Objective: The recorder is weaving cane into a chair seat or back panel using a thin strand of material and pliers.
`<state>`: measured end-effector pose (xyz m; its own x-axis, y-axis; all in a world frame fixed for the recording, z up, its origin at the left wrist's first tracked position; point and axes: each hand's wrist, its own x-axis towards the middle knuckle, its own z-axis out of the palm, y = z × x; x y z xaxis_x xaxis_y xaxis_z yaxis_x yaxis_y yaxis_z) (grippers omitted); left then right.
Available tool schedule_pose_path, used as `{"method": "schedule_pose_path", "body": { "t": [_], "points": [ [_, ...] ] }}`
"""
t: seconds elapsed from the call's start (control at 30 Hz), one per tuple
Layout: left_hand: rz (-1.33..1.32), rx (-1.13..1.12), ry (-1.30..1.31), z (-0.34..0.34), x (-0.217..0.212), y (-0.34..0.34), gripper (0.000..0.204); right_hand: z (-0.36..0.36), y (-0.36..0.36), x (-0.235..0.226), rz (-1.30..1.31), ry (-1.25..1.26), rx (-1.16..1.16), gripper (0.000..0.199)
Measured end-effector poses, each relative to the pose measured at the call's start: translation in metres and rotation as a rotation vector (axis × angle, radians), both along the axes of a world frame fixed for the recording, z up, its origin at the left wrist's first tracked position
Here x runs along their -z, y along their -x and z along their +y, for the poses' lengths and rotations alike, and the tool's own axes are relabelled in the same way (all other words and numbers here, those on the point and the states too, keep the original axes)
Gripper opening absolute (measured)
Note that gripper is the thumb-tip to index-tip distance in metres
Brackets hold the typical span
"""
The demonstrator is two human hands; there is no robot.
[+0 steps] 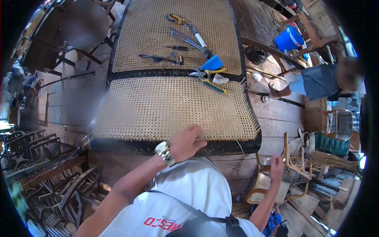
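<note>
A large woven cane panel (169,106) in a dark frame lies across the plank floor (276,114), filling the middle of the view. Beyond its crossbar lie long-handled cutters (189,37), yellow-handled snips (205,73) and a blue scoop (212,63). A blue bucket (289,38) stands far right, near a crouching person (319,81). The left hand (185,142), fingers pinched together, works cane strands at the panel's near edge. The right hand (277,162) hangs apart, whether holding anything cannot be told, above a small cane chair (272,185).
</note>
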<state>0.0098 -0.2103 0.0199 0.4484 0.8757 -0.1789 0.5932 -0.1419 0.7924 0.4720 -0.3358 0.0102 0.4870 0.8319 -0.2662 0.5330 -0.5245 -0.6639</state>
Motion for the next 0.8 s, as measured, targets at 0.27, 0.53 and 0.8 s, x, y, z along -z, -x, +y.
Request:
{"method": "schedule_pose_path", "body": {
  "t": [0.27, 0.53, 0.8],
  "points": [
    [-0.223, -0.154, 0.110, -0.012, -0.019, 0.071, 0.030, 0.246, 0.207, 0.027, -0.470, -0.264, -0.704, 0.038],
    [-0.226, -0.457, 0.270, -0.038, -0.027, 0.074, 0.023, 0.314, 0.255, 0.117, -0.693, -0.313, -0.761, 0.029],
    [-0.241, -0.478, 0.393, -0.058, -0.031, -0.012, 0.021, 0.287, 0.190, 0.005, 0.196, -0.206, -0.651, 0.027]
  ]
}}
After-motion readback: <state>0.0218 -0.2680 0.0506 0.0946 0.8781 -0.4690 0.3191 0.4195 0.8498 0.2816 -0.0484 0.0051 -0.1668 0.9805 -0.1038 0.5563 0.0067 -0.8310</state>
